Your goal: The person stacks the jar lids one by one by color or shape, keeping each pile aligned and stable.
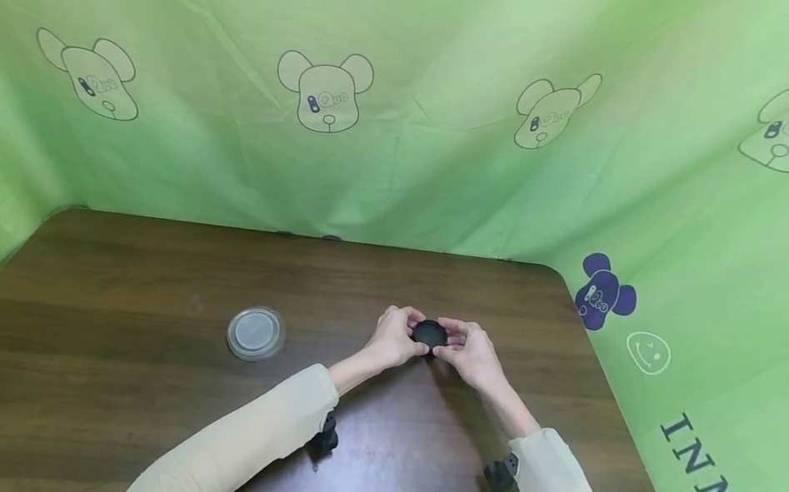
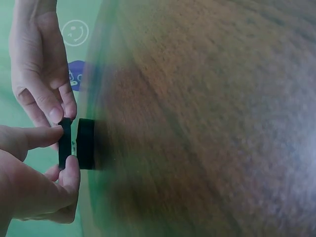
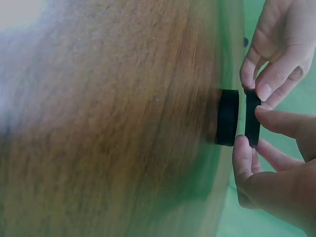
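A thin black round lid (image 1: 431, 333) is pinched by its rim between both hands, near the middle right of the table. My left hand (image 1: 393, 337) grips its left side and my right hand (image 1: 473, 356) its right, thumbs nearest me. The left wrist view shows the lid (image 2: 64, 143) apart from a thicker black round base (image 2: 86, 144), with a narrow gap between them. That same base (image 3: 228, 117) sits on the tabletop beneath the raised lid in the right wrist view. From the head, the lid mostly hides the base.
To the left of my hands, a round clear container with a pale top (image 1: 256, 333) lies on the brown wooden table (image 1: 119, 375). Green printed cloth (image 1: 407, 155) hangs along the table's far edge and both sides.
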Motion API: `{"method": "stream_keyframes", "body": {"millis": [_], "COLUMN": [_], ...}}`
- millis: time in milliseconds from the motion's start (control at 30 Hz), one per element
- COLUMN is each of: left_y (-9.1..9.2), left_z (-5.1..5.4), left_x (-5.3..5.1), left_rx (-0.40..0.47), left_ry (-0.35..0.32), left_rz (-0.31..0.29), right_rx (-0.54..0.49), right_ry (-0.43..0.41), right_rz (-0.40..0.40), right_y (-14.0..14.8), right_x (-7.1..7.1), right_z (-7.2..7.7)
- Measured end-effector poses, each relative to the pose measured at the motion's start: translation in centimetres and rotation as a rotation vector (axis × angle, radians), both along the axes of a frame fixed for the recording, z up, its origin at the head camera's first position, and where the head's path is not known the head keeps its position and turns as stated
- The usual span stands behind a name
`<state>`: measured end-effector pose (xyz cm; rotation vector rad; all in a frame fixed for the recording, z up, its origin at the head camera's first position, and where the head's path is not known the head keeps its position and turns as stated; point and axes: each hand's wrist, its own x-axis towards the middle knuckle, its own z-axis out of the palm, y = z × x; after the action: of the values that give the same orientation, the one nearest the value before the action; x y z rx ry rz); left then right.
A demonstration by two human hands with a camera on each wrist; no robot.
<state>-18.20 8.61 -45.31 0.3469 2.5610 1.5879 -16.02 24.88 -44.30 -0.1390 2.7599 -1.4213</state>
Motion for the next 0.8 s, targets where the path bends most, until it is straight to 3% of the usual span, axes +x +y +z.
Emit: {"method": "stream_keyframes", "body": {"millis": [400,800], "left_y": [0.3,0.2], "left_z": [-0.6,-0.7], "left_x": [0.1,-0.2], "left_rx": [-0.010,-0.004], "left_ry": [0.007,-0.004], "left_rz": [-0.002,-0.014], "right_rx": [-0.004,-0.038], "right_ry": [-0.010,-0.002], "right_rz": [-0.019,0.021], "right_y": [0.2,0.3], "right_x": [0.2,-0.1], "right_z": [-0.7,-1.1]}}
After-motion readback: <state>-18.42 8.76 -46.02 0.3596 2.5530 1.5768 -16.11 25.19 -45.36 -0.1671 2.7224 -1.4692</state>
